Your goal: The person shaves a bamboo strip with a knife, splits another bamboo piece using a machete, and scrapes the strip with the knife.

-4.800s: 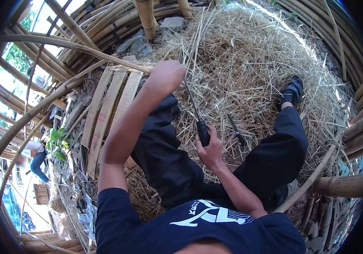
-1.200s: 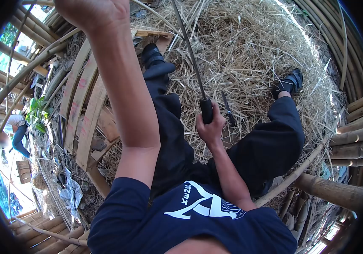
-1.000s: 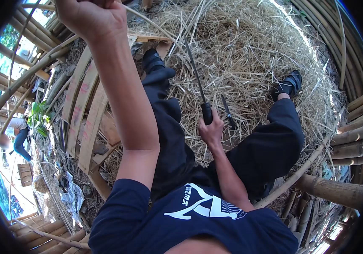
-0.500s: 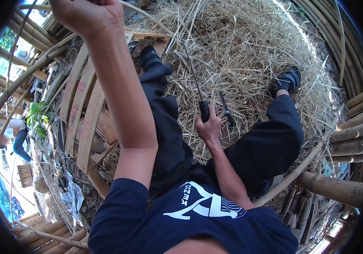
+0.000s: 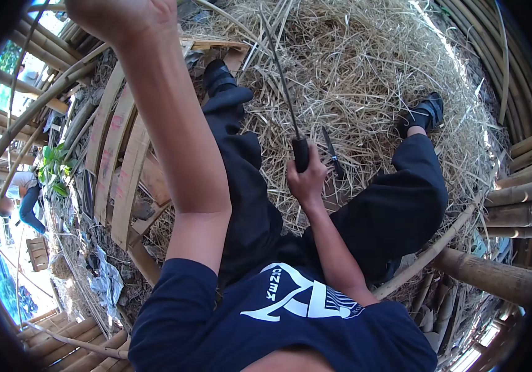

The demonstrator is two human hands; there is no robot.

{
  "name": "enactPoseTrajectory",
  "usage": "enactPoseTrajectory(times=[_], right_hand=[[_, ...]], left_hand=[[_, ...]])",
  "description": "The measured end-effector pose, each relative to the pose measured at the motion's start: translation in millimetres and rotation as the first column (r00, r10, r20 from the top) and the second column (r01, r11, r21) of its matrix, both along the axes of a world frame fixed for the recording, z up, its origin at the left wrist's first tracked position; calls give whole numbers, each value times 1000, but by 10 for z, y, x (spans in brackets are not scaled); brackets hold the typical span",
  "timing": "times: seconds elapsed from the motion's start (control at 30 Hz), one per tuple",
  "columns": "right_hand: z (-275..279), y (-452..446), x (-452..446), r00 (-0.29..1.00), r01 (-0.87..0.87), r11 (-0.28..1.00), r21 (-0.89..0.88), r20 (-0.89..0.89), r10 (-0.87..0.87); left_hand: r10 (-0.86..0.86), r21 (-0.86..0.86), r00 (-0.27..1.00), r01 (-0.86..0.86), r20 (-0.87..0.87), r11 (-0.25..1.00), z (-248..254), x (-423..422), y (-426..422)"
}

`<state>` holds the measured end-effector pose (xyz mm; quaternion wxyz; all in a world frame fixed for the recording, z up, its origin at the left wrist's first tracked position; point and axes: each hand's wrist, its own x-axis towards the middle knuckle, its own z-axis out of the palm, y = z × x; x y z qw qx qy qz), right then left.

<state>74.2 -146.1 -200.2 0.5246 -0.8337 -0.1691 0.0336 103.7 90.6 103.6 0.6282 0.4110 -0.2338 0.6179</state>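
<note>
My right hand point(image 5: 307, 180) is closed round the black handle point(image 5: 300, 155) of a long-bladed knife. Its thin dark blade point(image 5: 284, 87) points up and away from me, crossing a pale bamboo strip point(image 5: 232, 22). At the top left edge my raised left hand point(image 5: 120, 18) is cut off by the frame. Its fingers are mostly out of view; the strip runs toward it and appears held there. Just right of my right hand, a second, smaller dark knife point(image 5: 332, 155) lies on the straw.
Dry straw and bamboo shavings point(image 5: 352, 68) cover the ground between my outstretched legs. Curved wooden slats point(image 5: 114, 155) lean at the left. Bamboo poles point(image 5: 492, 276) and walls surround me. Another person point(image 5: 27, 198) is far left.
My left hand has risen slightly, further out of the frame. The knife blade has swung a little more upright, while my right hand stays almost in place.
</note>
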Motion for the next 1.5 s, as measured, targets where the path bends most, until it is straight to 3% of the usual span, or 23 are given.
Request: enactPoseTrajectory(times=[0.07, 0.1, 0.13, 0.17, 0.23, 0.3, 0.37, 0.43, 0.5, 0.57, 0.63, 0.67, 0.73, 0.87, 0.9, 0.93, 1.03, 1.3, 1.33, 1.37, 1.43, 1.47, 1.5], right_hand=[[-320, -1, 23, 989, 55, 973, -226, -121, -84], [-527, -52, 28, 990, 60, 974, -217, -116, -86], [-749, -119, 5, 960, 107, 971, -216, -232, -157], [-845, -106, 12, 915, 151, 965, -214, -340, -218], [-590, -39, -19, 925, 155, 971, -181, -319, -207], [-336, -70, -52, 930, 153, 970, -188, -306, -206], [-193, 0, 32, 921, 161, 980, -118, -339, -192], [-188, -5, 26, 929, 174, 983, -61, -320, -184], [-90, -56, 9, 938, 192, 981, -8, -293, -186], [55, -85, -12, 957, 178, 984, 10, -234, -170], [124, -89, -43, 988, 108, 982, 152, -123, -90], [120, -72, -54, 994, 84, 976, 202, -84, -69], [217, -31, -95, 998, 58, 978, 201, -37, -52], [-131, 25, -138, 999, 4, 992, 123, 48, -10], [-225, 29, -152, 997, 2, 999, 49, 74, -6], [-181, 29, -183, 996, 20, 1000, -10, -84, -21], [-403, 8, -224, 979, 63, 996, -59, -189, -73], [-64, 21, -150, 995, 74, 983, 169, -72, -63], [-52, 29, -157, 993, 72, 977, 199, -105, -52], [-59, 27, -170, 993, 71, 978, 197, -107, -51], [-86, 36, -185, 999, 39, 987, 157, 9, -41], [-133, 57, -228, 998, 55, 990, 133, -43, -49], [-210, 48, -240, 998, 60, 989, 135, -42, -55]], left_hand=[[10, 33, 1000, -11, 15, 999, -7, -9, -8], [18, 62, 999, -20, 28, 998, -16, -13, -4], [125, 257, 991, -133, 47, 957, -48, -2, 36], [121, 272, 991, -133, 59, 953, -59, -12, 116], [-115, 53, 986, 122, -117, 991, -60, -62, 228], [-32, -53, 986, 24, -162, 998, -19, -109, 171], [186, 85, 982, -184, -24, 979, 20, -81, -57], [140, -38, 989, -142, -54, 989, 17, -131, -62], [5, 23, 999, -4, -39, 1000, 14, -176, 24], [119, 66, 991, -116, -58, 991, -10, -178, 30], [-55, 21, 998, 54, 6, 998, -2, -165, 63], [-56, 20, 998, 56, 4, 998, -25, -150, 62], [213, 53, 976, -210, -50, 976, 18, -147, -114], [131, 109, 991, -132, 23, 985, -2, -127, -60], [78, 9, 993, -78, -83, 997, 4, -169, 28], [15, -95, 983, -33, -182, 995, 12, -199, 77], [37, -14, 979, -40, -199, 999, -10, -228, 150], [24, 6, 983, -24, -182, 1000, -28, -255, 242], [19, 37, 999, -18, -36, 999, -28, -192, 107], [21, 35, 999, -19, -38, 999, -42, -198, 108], [135, 267, 991, -129, -3, 955, -59, -192, 124], [130, 269, 992, -124, -2, 955, -46, -200, 139], [108, 140, 988, -92, -109, 986, -25, -221, 152]])
